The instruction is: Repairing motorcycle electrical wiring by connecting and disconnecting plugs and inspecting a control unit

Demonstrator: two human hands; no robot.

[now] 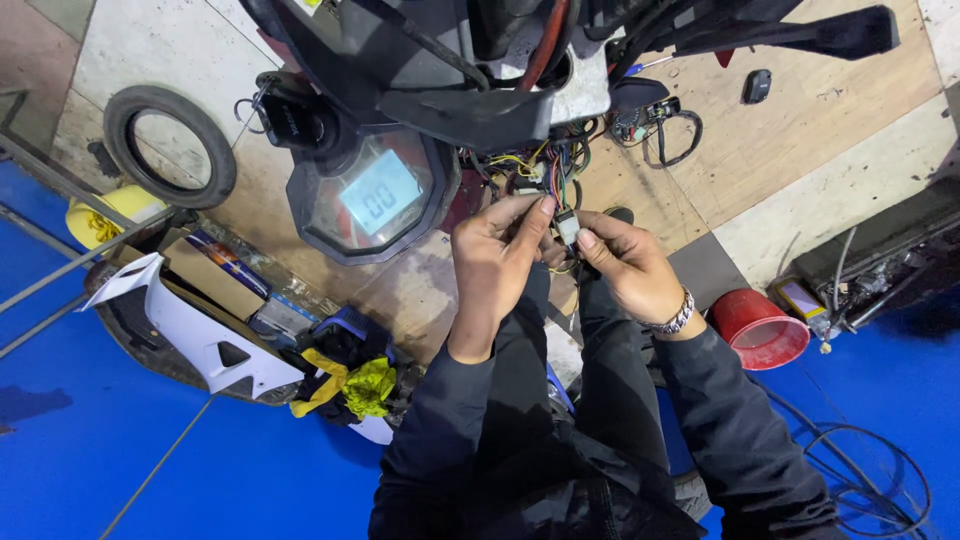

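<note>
Left hand (497, 262) and right hand (622, 265) both pinch a small white connector (567, 228) just below the tangled wires (545, 170), right of the display (380, 192); firm fingertip grip and straight alignment likely serve best.

Floor: bright blue sheet (120, 470) around worn plywood boards (800, 130) and pale concrete slabs (150, 50). Loose tyre (170, 145) on the concrete, red bucket (760, 328) by the blue edge, black cable coil (870, 480) bottom right
</note>
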